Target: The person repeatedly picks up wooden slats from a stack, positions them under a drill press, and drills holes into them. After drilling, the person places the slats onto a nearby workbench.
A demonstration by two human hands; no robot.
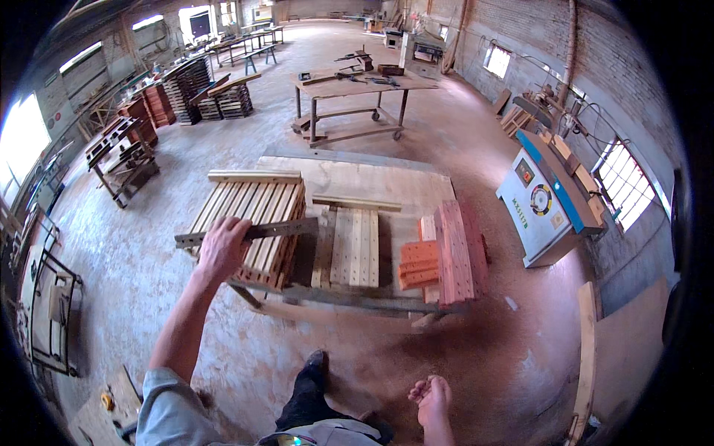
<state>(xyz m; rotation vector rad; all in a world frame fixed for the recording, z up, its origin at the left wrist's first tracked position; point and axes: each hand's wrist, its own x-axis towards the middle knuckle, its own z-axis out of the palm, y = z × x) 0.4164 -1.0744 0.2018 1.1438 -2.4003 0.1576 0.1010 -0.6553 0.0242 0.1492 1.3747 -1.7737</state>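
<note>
My left hand (223,247) is wrapped round a long dark wooden bar (284,229) with small holes along it. The bar lies across the front part of a stack of pale slatted wood pieces (230,209), slanting slightly up to the right; whether it touches the stack I cannot tell. My right hand (431,400) hangs low near my body, palm up, its fingers loosely curled but apart, with nothing in them. Right of the stack are pale drilled planks (355,249), then orange-painted blocks (418,264) and reddish drilled boards (458,253).
These stand on a low wooden-topped table (416,178). Beyond it is a wheeled table (349,85) bearing tools. A white and blue machine (539,201) stands at right, near long boards (587,357). Racks (48,320) line the left; stacked dark wood (182,89) sits farther back.
</note>
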